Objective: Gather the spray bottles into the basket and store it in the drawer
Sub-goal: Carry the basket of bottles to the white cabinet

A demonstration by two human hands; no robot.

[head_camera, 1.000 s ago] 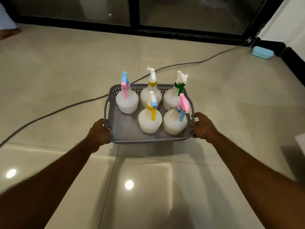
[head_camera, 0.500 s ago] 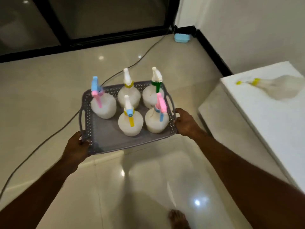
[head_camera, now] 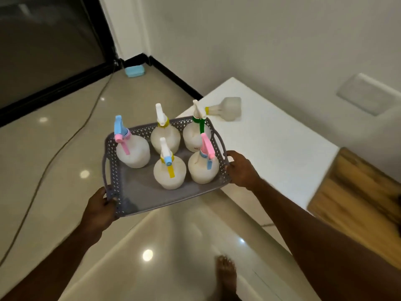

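Observation:
I carry a grey perforated basket in the air over the floor. My left hand grips its near left corner and my right hand grips its right handle. Several white spray bottles stand upright inside: one with a blue and pink head, one with a yellow collar, one with a green trigger, one with a yellow trigger and one with a pink head. Another spray bottle lies on its side on the white cabinet top.
The white cabinet stands against the right wall, with a wooden surface beyond its near end. A dark cable runs across the tiled floor toward a light blue box in the corner. A bare foot shows below. Dark glass doors are at far left.
The view has swung right with the basket still held in both hands. The white cabinet and the lying bottle are now much closer, just beyond the basket's right edge.

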